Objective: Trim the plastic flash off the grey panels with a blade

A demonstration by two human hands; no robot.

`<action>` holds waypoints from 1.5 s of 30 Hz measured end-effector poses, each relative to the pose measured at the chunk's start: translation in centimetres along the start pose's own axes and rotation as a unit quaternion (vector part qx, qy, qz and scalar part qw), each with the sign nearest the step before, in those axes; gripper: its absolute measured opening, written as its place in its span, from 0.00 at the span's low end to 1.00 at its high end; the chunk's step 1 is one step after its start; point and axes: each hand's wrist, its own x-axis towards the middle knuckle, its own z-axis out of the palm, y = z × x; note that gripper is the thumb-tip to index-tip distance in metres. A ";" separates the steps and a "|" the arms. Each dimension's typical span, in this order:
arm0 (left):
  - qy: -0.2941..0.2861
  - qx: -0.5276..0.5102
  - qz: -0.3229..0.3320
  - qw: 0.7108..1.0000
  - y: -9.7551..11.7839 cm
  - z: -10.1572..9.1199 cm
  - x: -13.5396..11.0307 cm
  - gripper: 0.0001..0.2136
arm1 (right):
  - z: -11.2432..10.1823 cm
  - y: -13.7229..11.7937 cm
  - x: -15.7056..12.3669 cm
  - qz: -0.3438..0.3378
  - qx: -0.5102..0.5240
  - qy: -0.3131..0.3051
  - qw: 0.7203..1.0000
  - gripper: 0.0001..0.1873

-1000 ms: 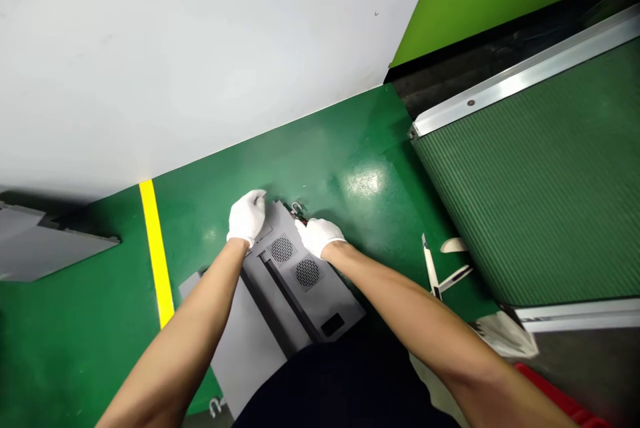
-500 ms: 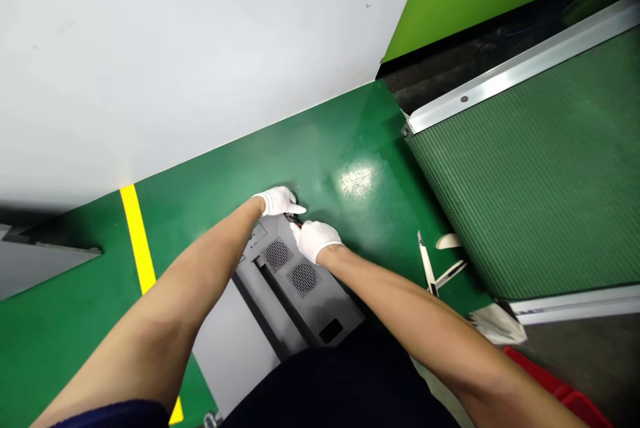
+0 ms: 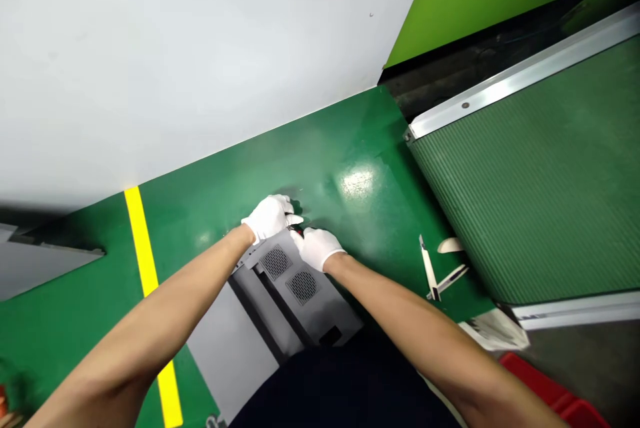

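My left hand [image 3: 269, 218] and my right hand [image 3: 317, 248], both in white gloves, meet at the far end of a dark grey plastic panel [image 3: 295, 288] with two round-patterned vent grilles. Between the fingertips sits a small bundle of red and black wires [image 3: 296, 231], mostly hidden by the gloves. Both hands seem to pinch it. The panel lies flat on a green mat [image 3: 320, 168], and its far corner is tucked under my left hand. A lighter grey flat panel [image 3: 230, 351] lies by its near side.
To the right stand a white-handled cutter [image 3: 429, 269] and pale scraps [image 3: 450, 245] on the mat, then a ribbed green conveyor belt [image 3: 530, 175] with an aluminium rail [image 3: 515, 75]. A yellow stripe [image 3: 143, 248], a grey part [image 3: 45, 268] and a red crate [image 3: 545, 391] lie around.
My left hand has come back from the far side of the wires onto the panel's far corner. The gloves now sit closer together over the wires.
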 end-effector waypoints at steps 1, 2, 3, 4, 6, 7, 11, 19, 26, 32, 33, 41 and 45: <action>0.003 0.008 -0.010 1.000 -0.1 0.2 -0.2 0.23 | 0.0 -0.2 -0.1 -0.001 -0.001 -0.001 1.000 0.35; 0.003 0.011 -0.029 1.000 -0.2 0.5 -0.1 0.22 | -0.1 -0.5 -0.2 0.008 0.000 -0.004 1.000 0.35; -0.005 0.007 -0.055 0.998 -0.4 0.9 0.2 0.21 | -0.3 -0.9 -0.3 0.023 0.005 -0.007 1.000 0.35; -0.021 -0.003 -0.088 0.996 -0.7 1.2 0.7 0.20 | -0.5 -1.3 -0.4 0.040 0.011 -0.015 0.999 0.36; -0.058 -0.023 -0.169 0.984 -1.2 1.8 2.0 0.19 | -1.1 -2.2 -0.5 0.066 0.021 -0.038 0.997 0.35; -0.069 -0.028 -0.207 0.976 -1.4 2.0 2.6 0.19 | -1.6 -2.5 -0.5 0.075 0.023 -0.049 0.996 0.35; -0.058 -0.049 -0.260 0.963 -1.4 1.5 3.8 0.21 | -3.8 -2.2 -0.9 0.090 0.016 -0.061 0.994 0.34; 0.249 -0.539 -0.239 0.768 1.7 -2.7 -1.0 0.16 | -2.3 6.6 -6.7 0.180 0.132 -0.062 0.973 0.38; 0.150 -0.718 -0.267 0.626 7.6 2.3 -4.3 0.09 | 4.5 10.0 -14.2 0.334 0.461 -0.079 0.818 0.29; 0.028 -0.713 -0.311 0.628 16.7 9.5 -2.6 0.13 | 7.1 11.3 -18.6 0.361 0.537 -0.069 0.760 0.30; -0.004 -0.713 -0.316 0.626 18.7 10.7 -2.3 0.11 | 7.6 11.7 -19.2 0.364 0.549 -0.067 0.750 0.30; -0.272 -0.715 -0.208 0.610 36.6 17.6 1.8 0.14 | 12.0 14.2 -23.8 0.375 0.636 -0.038 0.673 0.31; -0.321 -0.694 -0.123 0.632 43.3 18.8 4.6 0.13 | 13.1 14.9 -25.5 0.394 0.663 0.007 0.636 0.32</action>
